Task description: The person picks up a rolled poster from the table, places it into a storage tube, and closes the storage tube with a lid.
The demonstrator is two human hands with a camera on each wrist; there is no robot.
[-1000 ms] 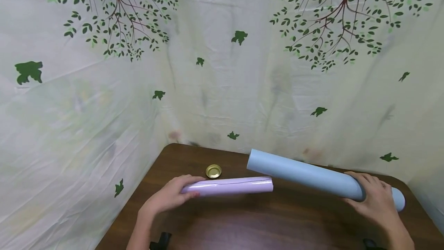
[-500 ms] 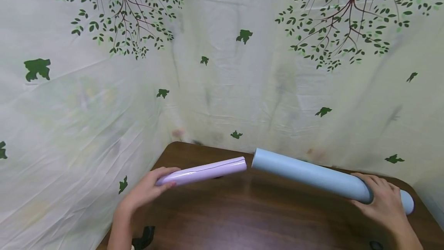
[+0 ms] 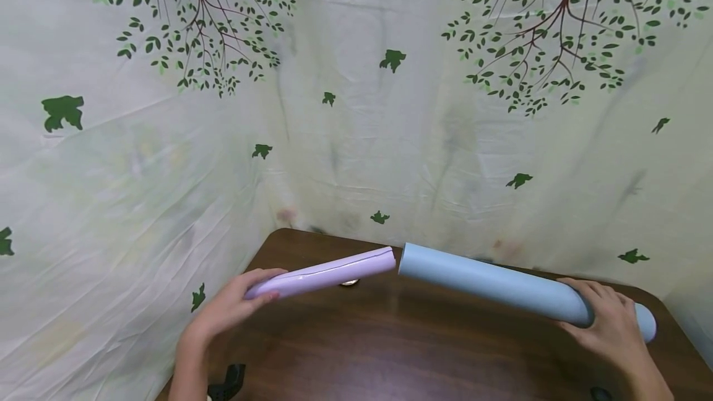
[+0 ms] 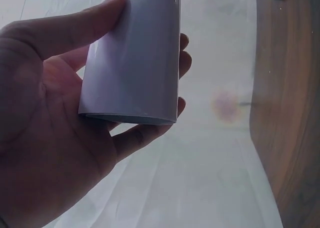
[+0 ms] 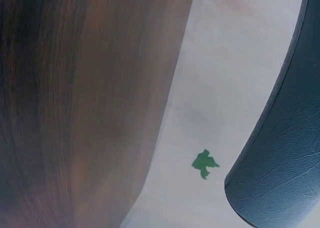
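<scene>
My left hand [image 3: 234,305] grips the near end of a glossy lilac roll [image 3: 328,275], which slants up to the right. In the left wrist view the thumb lies across the front of the roll [image 4: 135,63] and fingertips show past its far side. A longer, thicker light blue roll [image 3: 490,286] is held by my right hand [image 3: 609,320] near its right end. The two rolls' inner ends face each other with a narrow gap between them. Only the blue roll's textured surface [image 5: 280,178] shows in the right wrist view; the right hand is hidden there.
A small gold-coloured round dish [image 3: 349,283] sits on the dark wooden table [image 3: 401,345], mostly covered by the lilac roll in the head view. Pale cloth [image 3: 356,159] printed with branches and leaves hangs along the table's back and left sides.
My left hand has moved left with the lilac roll, whose right end has swung upward, and it now overlaps the gold dish. The blue roll has shifted only slightly and stays gripped.
</scene>
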